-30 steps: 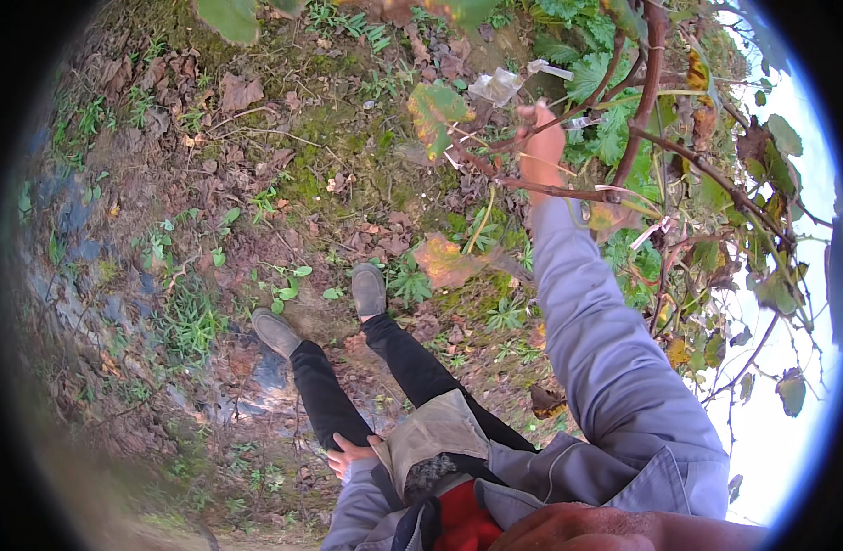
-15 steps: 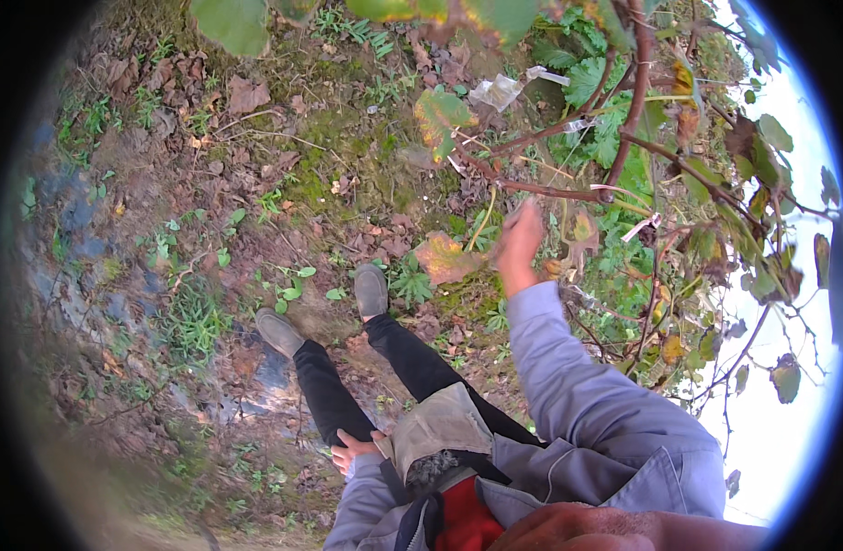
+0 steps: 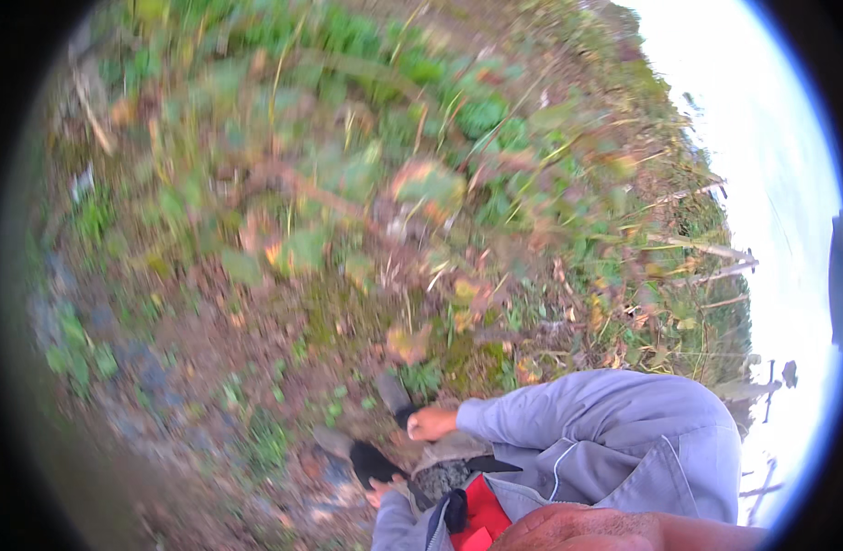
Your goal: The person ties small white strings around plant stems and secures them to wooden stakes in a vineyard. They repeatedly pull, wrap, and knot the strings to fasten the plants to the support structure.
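My right hand (image 3: 431,423) is drawn in near my waist, above the opening of a tan cloth pouch (image 3: 458,446). Its fingers look curled together; whatever may be in them is hidden. My left hand (image 3: 383,490) sits low at the pouch's other side, close to my dark trouser leg (image 3: 374,466). Blur and its small size leave its finger pose unclear. Vine leaves with green, yellow and brown patches, such as one broad leaf (image 3: 428,184), hang beyond my hands, smeared by motion.
Leafy vines and weeds (image 3: 481,118) spread ahead and to the right. Wooden posts (image 3: 706,246) stand at the right against bright sky. Brown soil with fallen leaves (image 3: 201,321) lies at the left, with a grass tuft (image 3: 264,441) near my shoes (image 3: 394,393).
My right hand has come away from the vine stem and back to the pouch at my waist. The view has swung, so the near vine branch is gone and posts show at the right.
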Available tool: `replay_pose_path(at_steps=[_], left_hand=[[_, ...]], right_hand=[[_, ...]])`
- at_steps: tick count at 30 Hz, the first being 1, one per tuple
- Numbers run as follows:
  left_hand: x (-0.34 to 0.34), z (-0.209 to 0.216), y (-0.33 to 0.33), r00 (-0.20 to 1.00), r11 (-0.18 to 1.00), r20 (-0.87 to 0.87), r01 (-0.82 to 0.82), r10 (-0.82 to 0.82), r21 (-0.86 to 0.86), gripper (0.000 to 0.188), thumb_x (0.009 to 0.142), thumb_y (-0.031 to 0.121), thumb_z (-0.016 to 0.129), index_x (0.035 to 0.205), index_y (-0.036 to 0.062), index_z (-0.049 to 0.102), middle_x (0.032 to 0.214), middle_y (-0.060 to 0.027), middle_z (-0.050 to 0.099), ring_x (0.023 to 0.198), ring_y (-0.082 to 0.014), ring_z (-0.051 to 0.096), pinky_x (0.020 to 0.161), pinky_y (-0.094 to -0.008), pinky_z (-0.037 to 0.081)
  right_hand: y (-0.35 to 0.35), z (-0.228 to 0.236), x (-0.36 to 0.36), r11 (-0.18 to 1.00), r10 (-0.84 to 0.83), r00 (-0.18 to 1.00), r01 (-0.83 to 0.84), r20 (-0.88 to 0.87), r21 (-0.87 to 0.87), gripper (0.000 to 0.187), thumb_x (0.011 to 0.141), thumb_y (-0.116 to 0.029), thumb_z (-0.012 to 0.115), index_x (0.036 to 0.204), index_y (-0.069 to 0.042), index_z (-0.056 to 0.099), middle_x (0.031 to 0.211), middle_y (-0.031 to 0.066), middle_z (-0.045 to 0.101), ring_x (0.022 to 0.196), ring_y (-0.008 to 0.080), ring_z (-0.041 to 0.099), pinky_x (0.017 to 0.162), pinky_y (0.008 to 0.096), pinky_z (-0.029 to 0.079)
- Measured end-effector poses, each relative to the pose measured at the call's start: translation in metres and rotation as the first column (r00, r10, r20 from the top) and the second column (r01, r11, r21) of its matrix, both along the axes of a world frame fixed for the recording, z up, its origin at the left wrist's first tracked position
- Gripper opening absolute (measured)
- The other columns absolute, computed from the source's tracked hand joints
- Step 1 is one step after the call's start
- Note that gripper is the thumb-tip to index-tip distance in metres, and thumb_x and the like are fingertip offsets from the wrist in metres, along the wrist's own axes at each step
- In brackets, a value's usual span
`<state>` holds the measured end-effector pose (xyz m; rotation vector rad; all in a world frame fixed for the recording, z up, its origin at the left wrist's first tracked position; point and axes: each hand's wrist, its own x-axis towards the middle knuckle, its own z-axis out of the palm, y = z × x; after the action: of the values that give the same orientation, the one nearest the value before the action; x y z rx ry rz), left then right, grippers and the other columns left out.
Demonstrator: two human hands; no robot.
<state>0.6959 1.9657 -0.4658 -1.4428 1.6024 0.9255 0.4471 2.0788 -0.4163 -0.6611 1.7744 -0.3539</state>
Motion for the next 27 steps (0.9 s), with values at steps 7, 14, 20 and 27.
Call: replay_pose_path(at_steps=[7,14,20,27], left_hand=[[-0.075,0.061,-0.076,0.860,0.985,-0.482,0.162,-0.169,-0.057,0.092,0.075,0.057,0.072,0.149,0.0069,0.048,0.143,-0.0323,0.046,0.125,-0.0462,0.053,0.105,-0.0523,0.046],[-0.166,0.168,-0.167,0.656,0.960,-0.700,0.190,-0.281,-0.208,0.090,0.077,0.056,0.071,0.148,0.0062,0.050,0.142,-0.0315,0.048,0.124,-0.0453,0.054,0.104,-0.0517,0.047],[-0.205,0.232,-0.209,0.547,0.941,-0.765,0.174,-0.339,-0.292,0.087,0.078,0.055,0.071,0.147,0.0056,0.051,0.140,-0.0309,0.049,0.123,-0.0445,0.055,0.104,-0.0512,0.047],[-0.269,0.266,-0.218,0.487,0.923,-0.788,0.124,-0.376,-0.364,0.085,0.079,0.054,0.071,0.145,0.0049,0.052,0.139,-0.0301,0.051,0.122,-0.0436,0.056,0.103,-0.0507,0.048]], right_hand=[[-0.031,0.192,-0.072,0.987,0.077,0.974,-0.105,-0.214,-0.125,0.035,0.093,-0.037,0.063,0.107,-0.007,0.074,0.100,0.0145,0.076,0.094,0.0326,0.072,0.082,0.0473,0.054],[-0.073,0.374,-0.122,0.909,-0.095,0.993,0.115,0.068,-0.400,0.032,0.096,-0.030,0.065,0.114,-0.005,0.073,0.098,0.0082,0.075,0.084,0.0192,0.068,0.073,0.0368,0.055],[-0.053,0.569,-0.205,0.435,-0.623,0.780,0.405,0.056,-0.804,0.021,0.097,-0.020,0.067,0.107,-0.002,0.071,0.087,0.0063,0.071,0.064,0.0122,0.061,0.056,0.0291,0.049],[-0.049,0.717,-0.401,-0.233,-0.887,0.376,0.138,0.268,-0.963,0.022,0.094,-0.022,0.076,0.104,-0.002,0.074,0.086,0.0017,0.071,0.065,0.0078,0.059,0.056,0.0245,0.047]])
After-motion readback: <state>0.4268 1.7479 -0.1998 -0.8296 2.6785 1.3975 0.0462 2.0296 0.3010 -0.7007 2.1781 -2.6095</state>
